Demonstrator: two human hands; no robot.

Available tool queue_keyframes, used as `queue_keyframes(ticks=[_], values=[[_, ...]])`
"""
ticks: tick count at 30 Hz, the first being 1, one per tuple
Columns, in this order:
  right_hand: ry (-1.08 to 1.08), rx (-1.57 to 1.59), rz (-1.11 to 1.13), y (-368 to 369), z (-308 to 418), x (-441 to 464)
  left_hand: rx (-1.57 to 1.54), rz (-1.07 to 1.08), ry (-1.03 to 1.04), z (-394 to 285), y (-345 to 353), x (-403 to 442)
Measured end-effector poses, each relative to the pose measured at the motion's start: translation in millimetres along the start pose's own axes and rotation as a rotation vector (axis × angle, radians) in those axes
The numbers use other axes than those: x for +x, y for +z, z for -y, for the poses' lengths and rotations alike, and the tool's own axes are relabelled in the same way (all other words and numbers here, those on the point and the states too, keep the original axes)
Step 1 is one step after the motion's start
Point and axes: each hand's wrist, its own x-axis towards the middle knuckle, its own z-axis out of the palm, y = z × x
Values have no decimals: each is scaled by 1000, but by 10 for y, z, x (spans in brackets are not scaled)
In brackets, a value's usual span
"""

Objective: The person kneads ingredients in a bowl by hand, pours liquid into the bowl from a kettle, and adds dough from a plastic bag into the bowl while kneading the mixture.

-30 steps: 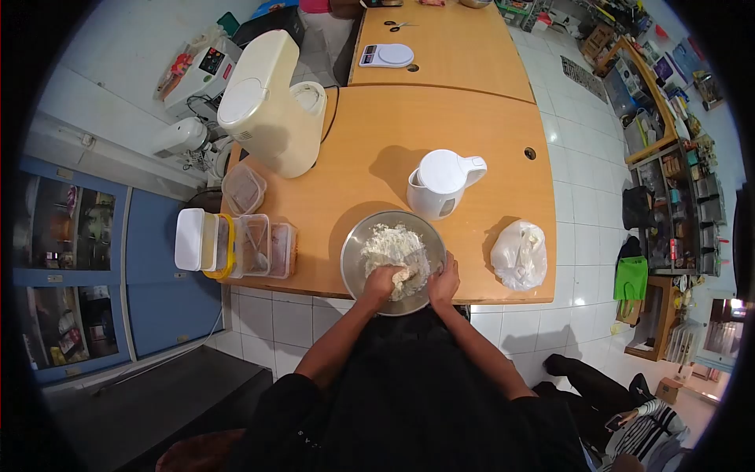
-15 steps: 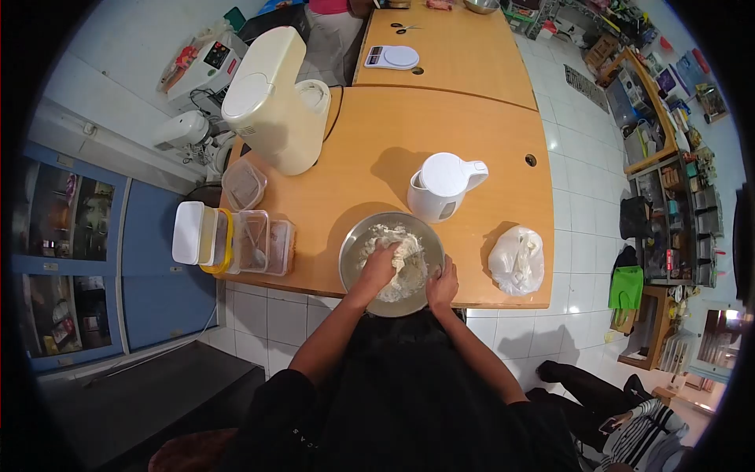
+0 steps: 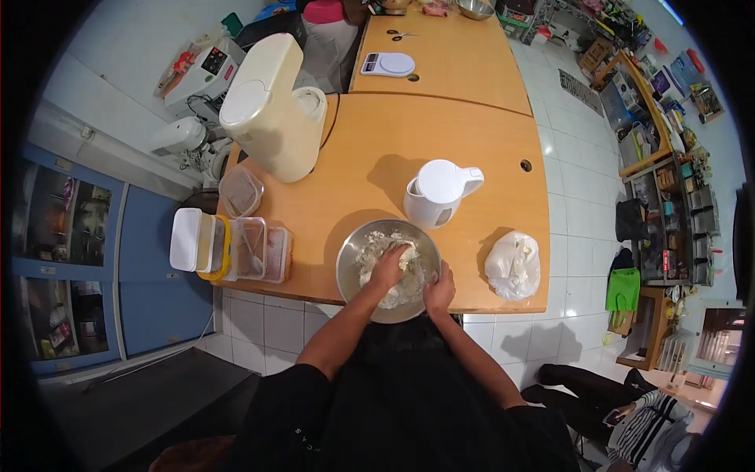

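A metal mixing bowl [image 3: 344,275] stands at the front edge of the wooden table, holding shaggy, floury dough [image 3: 368,253]. My left hand [image 3: 386,269] is down inside the bowl, its fingers curled into the dough and partly hidden by it. With my right hand [image 3: 439,292] I grip the bowl's right rim, thumb toward the inside and fingers around the outer wall. Just behind the bowl is a white electric kettle [image 3: 440,185]. To the right of my right hand sits a tied white plastic bag [image 3: 513,266].
Plastic containers [image 3: 252,248] stand at the table's left edge, below a cream countertop machine [image 3: 263,110]. A kitchen scale [image 3: 388,64] and scissors [image 3: 402,35] lie on the far table. One person [image 3: 326,35] is at the back left, another [image 3: 645,425] at the lower right.
My left hand has pressed deeper into the dough; the clump that showed at its fingers is now mostly covered. My right hand stays on the rim. The whole view has shifted slightly.
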Motion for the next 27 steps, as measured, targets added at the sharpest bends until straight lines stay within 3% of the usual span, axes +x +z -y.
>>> queue_keyframes(ticks=[3, 6, 12, 15, 18, 21, 25, 27], values=[[-17, 6, 13, -38, -24, 2, -88, 188, 213, 64, -83, 58], [-9, 22, 10, 5, 21, 26, -80, 173, 378, 15, -1, -6], [-4, 23, -5, 7, -34, 6, 70, 400, 362, -141, -200, -190], [20, 44, 14, -31, 38, 18, 160, 250, 261, -124, -370, -329], [20, 35, 16, -56, 38, 19, 245, 237, 80, -226, -600, -299], [1, 17, 8, -8, 4, 23, 350, 144, 116, -228, -598, -222], [15, 64, 13, 1, -14, 12, 281, 375, 177, -17, -326, -79], [17, 52, 1, 9, -17, 7, 298, 383, 192, 29, -211, -161]])
